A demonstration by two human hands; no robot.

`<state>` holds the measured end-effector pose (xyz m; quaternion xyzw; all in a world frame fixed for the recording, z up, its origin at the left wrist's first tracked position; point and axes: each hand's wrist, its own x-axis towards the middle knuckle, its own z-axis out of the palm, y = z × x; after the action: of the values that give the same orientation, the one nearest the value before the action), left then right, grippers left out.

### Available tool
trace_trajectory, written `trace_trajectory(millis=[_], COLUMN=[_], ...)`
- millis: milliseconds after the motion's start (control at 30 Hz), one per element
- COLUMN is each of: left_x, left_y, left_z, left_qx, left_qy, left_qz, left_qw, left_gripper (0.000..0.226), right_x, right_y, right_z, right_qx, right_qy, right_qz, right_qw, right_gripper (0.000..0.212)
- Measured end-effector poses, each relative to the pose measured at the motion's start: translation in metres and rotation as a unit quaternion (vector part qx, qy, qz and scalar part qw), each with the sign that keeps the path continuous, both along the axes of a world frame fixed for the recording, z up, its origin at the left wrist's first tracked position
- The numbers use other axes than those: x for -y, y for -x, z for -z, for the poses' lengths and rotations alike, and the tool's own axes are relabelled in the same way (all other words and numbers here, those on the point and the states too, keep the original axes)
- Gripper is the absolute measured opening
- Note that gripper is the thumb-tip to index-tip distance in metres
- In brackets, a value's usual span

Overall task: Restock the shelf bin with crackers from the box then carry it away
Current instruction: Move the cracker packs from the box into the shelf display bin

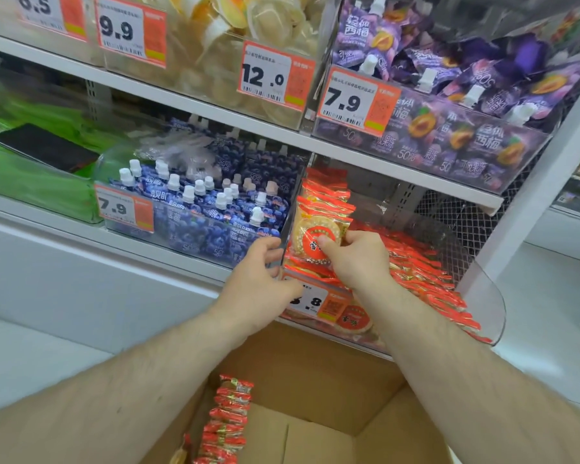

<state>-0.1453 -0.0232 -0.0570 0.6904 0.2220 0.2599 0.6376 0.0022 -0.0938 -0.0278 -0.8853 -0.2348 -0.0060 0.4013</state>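
Two containers hold the red-wrapped crackers: a clear plastic shelf bin (482, 296) on the lower shelf and an open cardboard box (315, 380) below it, between the person's forearms. In the bin, packs fill the left end as an upright row (325, 202) stacked face-forward and running back toward the rear of the shelf, while more packs (426, 279) lie slanted across the right part, their long edges angled from upper left down to lower right. The front pack (312, 241) stands on edge with its round cracker face and red centre label turned out toward the camera. The right hand (355, 259) pinches this pack — thumb on its face, fingers curled round its right edge. The left hand (258, 283) grips the clear divider wall at the bin's left front corner, fingers wrapped over the edge, partly covering the bin's orange price tag (318, 303).

Inside the box, one column of cracker packs (230, 420) stands against the left wall, packs on edge, the column's long axis running from the far wall toward the camera.

Left of the cracker bin, a neighbouring bin holds blue spouted pouches (211, 209) with white caps; on the shelf above, another holds purple spouted pouches (449, 105).
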Motion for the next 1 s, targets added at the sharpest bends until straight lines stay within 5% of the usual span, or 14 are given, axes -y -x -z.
trace_trajectory(millis=[200,333,433,533,633,700,800,1000], left_x=[0.005,0.005,0.010,0.019,0.023,0.021,0.018,0.007], left_y=[0.003,0.007,0.012,0.016,0.017,0.018,0.017,0.011], left_z=[0.002,0.017,0.035,0.058,0.082,0.094,0.105,0.124], left_qx=[-0.045,-0.098,-0.187,-0.295,-0.371,-0.419,-0.468,-0.507], left_qy=[-0.128,-0.114,-0.072,-0.118,-0.188,-0.213,-0.223,-0.210], left_qz=[-0.091,-0.097,0.020,0.141,0.224,0.272,0.318,0.355], left_qw=[0.987,0.984,0.980,0.938,0.882,0.840,0.793,0.757], left_gripper=[0.041,0.033,0.025,0.016,0.014,0.012,0.020,0.028], right_x=[0.013,0.027,0.051,0.076,0.091,0.096,0.105,0.125], right_y=[0.001,0.001,0.021,0.059,0.074,0.072,0.068,0.100], right_z=[0.001,0.011,0.025,0.071,0.151,0.205,0.281,0.385], right_qx=[-0.071,-0.053,0.206,0.365,0.246,0.118,-0.087,-0.300], right_qy=[-0.044,-0.030,-0.092,-0.168,-0.051,0.125,0.371,0.529], right_qz=[-0.035,0.001,-0.004,-0.184,-0.287,-0.306,-0.305,-0.315], right_qw=[0.996,0.998,0.974,0.897,0.924,0.936,0.873,0.729], right_gripper=[0.026,0.078,0.056,0.015,0.009,0.011,0.022,0.038])
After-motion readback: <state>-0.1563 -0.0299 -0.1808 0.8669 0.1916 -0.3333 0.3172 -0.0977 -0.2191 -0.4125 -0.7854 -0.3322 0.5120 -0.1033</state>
